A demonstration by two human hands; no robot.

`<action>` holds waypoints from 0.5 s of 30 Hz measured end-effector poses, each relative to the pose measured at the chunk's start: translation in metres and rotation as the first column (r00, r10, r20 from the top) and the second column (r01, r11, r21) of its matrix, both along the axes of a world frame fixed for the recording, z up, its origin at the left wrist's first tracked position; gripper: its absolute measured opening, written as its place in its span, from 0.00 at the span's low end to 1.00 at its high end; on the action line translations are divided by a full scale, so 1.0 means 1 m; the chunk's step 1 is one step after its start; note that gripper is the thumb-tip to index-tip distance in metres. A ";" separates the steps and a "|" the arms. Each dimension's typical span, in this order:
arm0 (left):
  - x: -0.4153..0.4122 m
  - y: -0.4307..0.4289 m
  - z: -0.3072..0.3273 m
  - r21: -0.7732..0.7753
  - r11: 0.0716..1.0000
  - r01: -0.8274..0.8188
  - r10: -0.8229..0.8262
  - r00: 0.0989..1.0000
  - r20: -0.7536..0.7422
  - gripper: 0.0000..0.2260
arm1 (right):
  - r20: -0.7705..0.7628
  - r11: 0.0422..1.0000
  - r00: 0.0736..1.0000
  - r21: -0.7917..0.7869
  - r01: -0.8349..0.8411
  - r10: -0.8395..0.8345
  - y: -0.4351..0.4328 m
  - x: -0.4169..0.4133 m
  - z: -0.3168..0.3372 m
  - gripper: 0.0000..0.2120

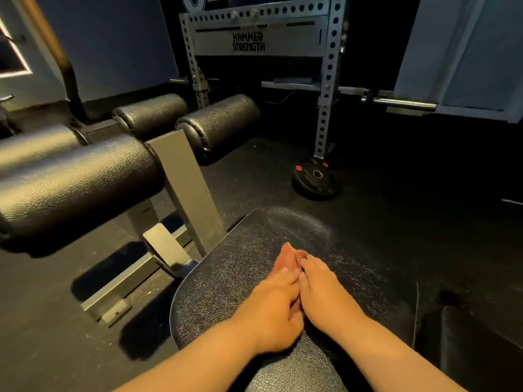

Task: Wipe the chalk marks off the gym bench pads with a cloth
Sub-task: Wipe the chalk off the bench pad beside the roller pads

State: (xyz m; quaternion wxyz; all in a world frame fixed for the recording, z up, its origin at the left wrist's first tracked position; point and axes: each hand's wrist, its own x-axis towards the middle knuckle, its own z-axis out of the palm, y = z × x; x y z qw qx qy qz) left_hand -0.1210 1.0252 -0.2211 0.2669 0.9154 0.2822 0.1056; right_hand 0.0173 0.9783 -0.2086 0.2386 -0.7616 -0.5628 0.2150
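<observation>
Left hand: fingers curled over the cloth, gripping it.
Right hand: touched the left hand; fingertips pinched the same cloth.
Cloth: small, pinkish, bunched mid-way on the near pad.
Chalk marks: a pale haze lay ahead and to the right of the hands.
Advice: spread the cloth flat, press firmly, and stroke outward in overlapping passes.
Roller pads: well apart, to the left.

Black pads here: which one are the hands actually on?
The flat pad nearest the camera: the left hand and right hand hold a peach cloth on it. The four cylindrical roller pads stand apart, untouched.
</observation>
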 end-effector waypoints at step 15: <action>-0.048 0.007 0.043 0.109 0.923 -0.369 0.384 0.901 -0.203 0.16 | -0.149 0.937 0.938 0.111 0.331 -0.314 0.003 0.003 -0.008 0.24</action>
